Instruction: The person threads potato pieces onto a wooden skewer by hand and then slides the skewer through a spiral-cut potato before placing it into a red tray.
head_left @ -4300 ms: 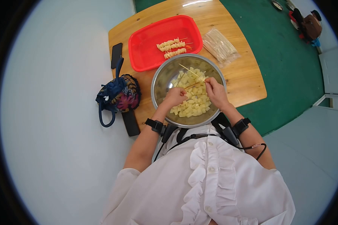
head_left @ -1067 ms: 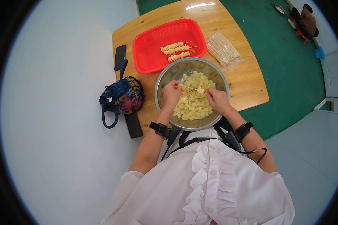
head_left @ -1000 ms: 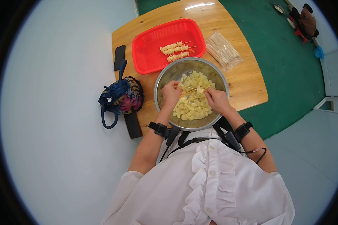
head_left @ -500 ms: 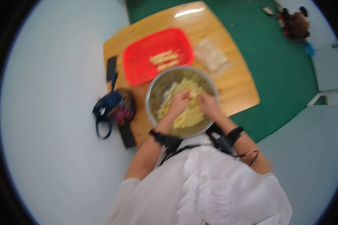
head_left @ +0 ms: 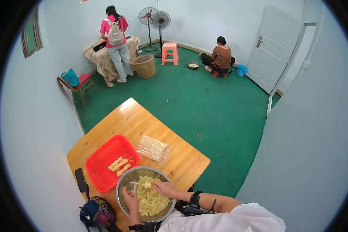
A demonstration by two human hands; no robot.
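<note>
A steel bowl (head_left: 121, 203) full of pale yellow chunks (head_left: 152, 204) stands at the table's near edge. Over it, my right hand (head_left: 164, 188) is closed round a thin wooden skewer (head_left: 134, 183) carrying a few chunks, its bare end pointing left. My left hand (head_left: 130, 198) is above the bowl's left side, its fingers bent near the thumb; whether a small piece is between them I cannot make out. Behind the bowl, a red tray (head_left: 100, 164) holds several filled skewers (head_left: 119, 164).
A clear pack of skewers (head_left: 152, 149) lies right of the tray on the wooden table (head_left: 181, 162). At left are a dark phone (head_left: 80, 180) and a patterned bag (head_left: 98, 212). Two people, one standing (head_left: 115, 33), one seated low (head_left: 221, 57), are across the room.
The view has swung up and towards the room, so the table and bowl appear lower left. My hands, earlier together in the chunks, are now apart, with a skewer showing in my right hand.
</note>
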